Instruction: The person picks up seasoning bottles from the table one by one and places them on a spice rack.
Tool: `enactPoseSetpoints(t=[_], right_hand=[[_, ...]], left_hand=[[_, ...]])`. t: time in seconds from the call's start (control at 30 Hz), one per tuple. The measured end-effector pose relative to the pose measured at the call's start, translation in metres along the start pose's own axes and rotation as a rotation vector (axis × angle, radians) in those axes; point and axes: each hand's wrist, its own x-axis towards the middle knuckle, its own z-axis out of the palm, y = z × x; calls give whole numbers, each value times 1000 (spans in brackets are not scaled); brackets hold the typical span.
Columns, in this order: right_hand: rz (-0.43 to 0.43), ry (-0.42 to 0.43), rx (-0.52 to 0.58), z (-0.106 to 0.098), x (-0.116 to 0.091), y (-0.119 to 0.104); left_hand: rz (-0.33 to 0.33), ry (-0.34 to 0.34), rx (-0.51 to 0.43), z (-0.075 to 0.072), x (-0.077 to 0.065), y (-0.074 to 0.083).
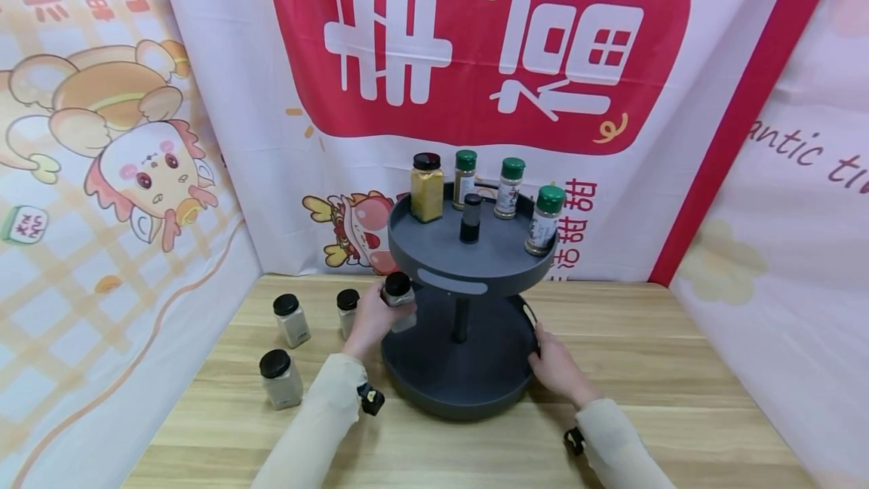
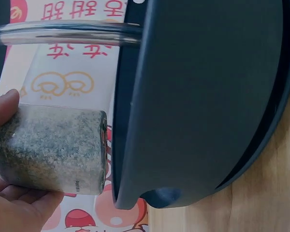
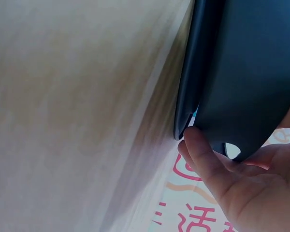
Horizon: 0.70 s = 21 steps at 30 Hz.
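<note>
My left hand (image 1: 380, 317) grips a clear spice jar (image 2: 53, 150) with a black lid and pale, speckled contents, thumb on one side and fingers on the other. The jar is at the left side of a dark grey two-tier spice rack (image 1: 453, 402), between its upper and lower trays; its base faces the lower tray in the left wrist view. On the right, my right hand (image 1: 560, 368) holds the lower tray's side by the handle cut-out (image 3: 232, 151), its thumb (image 3: 195, 140) against the outer wall.
On the upper tray stand a yellow jar (image 1: 426, 191) with a dark lid and several green-capped shakers (image 1: 541, 229) around the centre post (image 1: 470, 221). Black-lidded jars (image 1: 292, 323) (image 1: 281, 383) (image 1: 348, 308) stand on the wooden table left of the rack. Printed cloth hangs behind and at both sides.
</note>
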Motion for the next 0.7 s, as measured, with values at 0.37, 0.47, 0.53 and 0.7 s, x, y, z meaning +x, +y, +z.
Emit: enactPoseSetpoints(t=[0.37,0.47,0.53,0.7], right_hand=[[-10,3,-2,0,-1,0],[-13,-2,-1,2,0,1],[-13,-3,1,2,0,2],[-20,6,0,2,-1,2]], left_hand=[[30,-22,15,4,10,-8],[29,-18,13,4,11,-9],[22,-14,12,4,13,-9],[4,-13,39,5,16,-11]])
